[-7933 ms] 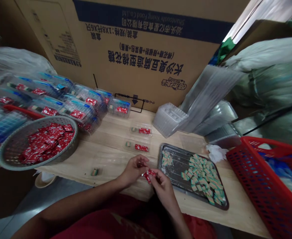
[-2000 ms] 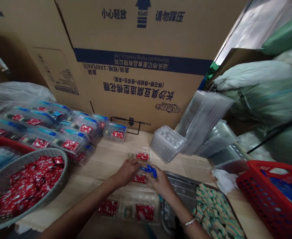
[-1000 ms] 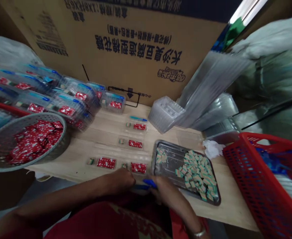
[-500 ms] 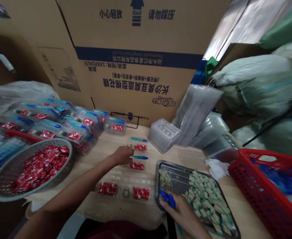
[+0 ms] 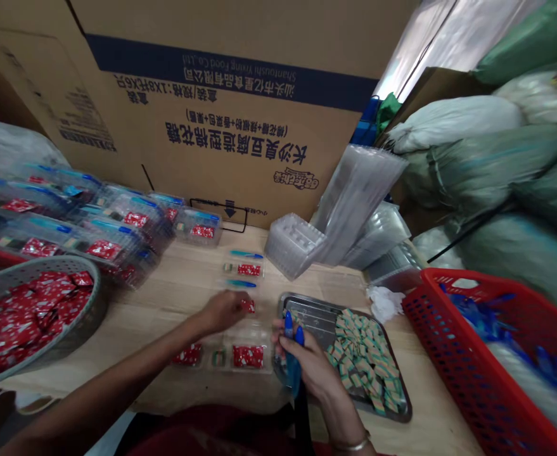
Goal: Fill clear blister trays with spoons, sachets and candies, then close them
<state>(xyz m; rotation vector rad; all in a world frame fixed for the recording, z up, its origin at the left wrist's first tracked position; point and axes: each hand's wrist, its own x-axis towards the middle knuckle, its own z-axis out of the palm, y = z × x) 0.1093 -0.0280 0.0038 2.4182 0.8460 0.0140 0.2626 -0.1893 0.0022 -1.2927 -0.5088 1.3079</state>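
My left hand is over a small clear plastic tray, its fingers curled by the red packet; whatever they pinch is hidden. A blue pen-like stick lies just beyond it. Farther back, another tray holds a red packet, a striped piece and a blue stick. Closer to me, a clear tray holds a red packet and a striped block. My right hand is closed around several blue pen-like sticks, beside the metal tray of striped pieces.
A round basket of red packets stands left, below stacked filled clear boxes. Stacked empty clear trays stand at the back before a large carton. At right is a red basket with blue sticks.
The view has shifted right and down. My left hand has come nearer to me, over the packet. My right hand has moved slightly left, and its blue sticks now point up.
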